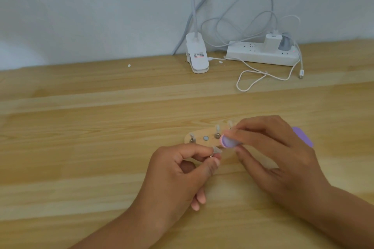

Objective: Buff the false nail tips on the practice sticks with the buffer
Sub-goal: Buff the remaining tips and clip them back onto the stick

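Left hand (182,170) pinches one practice stick (211,155) just in front of the wooden holder (199,142) on the bench (101,127), its nail tip (217,149) upward. Right hand (273,147) grips the purple buffer (229,141), whose end is at the tip; can't tell if they touch. Risk: the pinch is thin, so side pressure could twist the stick or pop the tip off. No real containers; the holder carries three more tipped sticks (217,130).

Pale wall (101,6) behind wooden table (81,127) (light grain).
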`<state>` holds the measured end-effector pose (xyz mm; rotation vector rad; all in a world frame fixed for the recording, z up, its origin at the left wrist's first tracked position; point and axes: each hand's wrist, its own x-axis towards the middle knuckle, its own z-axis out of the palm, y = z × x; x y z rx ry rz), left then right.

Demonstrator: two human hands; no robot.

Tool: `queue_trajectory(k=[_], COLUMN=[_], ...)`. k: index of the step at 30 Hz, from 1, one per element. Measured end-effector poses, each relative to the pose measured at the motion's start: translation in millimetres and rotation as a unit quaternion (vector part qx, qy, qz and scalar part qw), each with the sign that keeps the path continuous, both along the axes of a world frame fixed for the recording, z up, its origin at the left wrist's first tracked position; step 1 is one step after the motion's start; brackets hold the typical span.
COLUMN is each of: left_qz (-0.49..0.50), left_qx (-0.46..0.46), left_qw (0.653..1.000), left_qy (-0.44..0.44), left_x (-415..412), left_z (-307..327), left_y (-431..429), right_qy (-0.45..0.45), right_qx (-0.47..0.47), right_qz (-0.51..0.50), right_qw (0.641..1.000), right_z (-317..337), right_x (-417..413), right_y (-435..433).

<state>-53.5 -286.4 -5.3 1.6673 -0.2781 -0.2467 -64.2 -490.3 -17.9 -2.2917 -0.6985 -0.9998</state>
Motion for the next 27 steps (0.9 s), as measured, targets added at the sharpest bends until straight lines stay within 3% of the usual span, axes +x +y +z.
queue_trajectory(k=[5,10,14,18,22,27], left_qz=[-0.007,0.011,-0.003,0.002,-0.007,-0.012], left_qx=[0.008,0.003,0.003,-0.006,-0.003,-0.013], left_qw=[1.0,1.0,1.0,1.0,1.0,1.0], left_qy=[-0.012,-0.006,-0.011,-0.005,-0.017,-0.019], left_x=[0,1,2,2,0,0], left_z=[1,0,0,1,2,3], left_y=[0,-1,0,-1,-1,-2], right_qy=[-0.001,0.01,-0.004,-0.001,-0.011,0.0], right_qx=[-0.041,0.006,-0.048,-0.005,-0.048,-0.014], right_qz=[0.032,0.01,0.034,0.018,0.035,0.039], right_qw=[0.999,1.0,0.998,1.0,0.998,0.999], right_z=[-5,-1,-6,-2,-5,-2], right_x=[-2,1,0,1,-1,-1], right_y=[9,3,7,3,8,6])
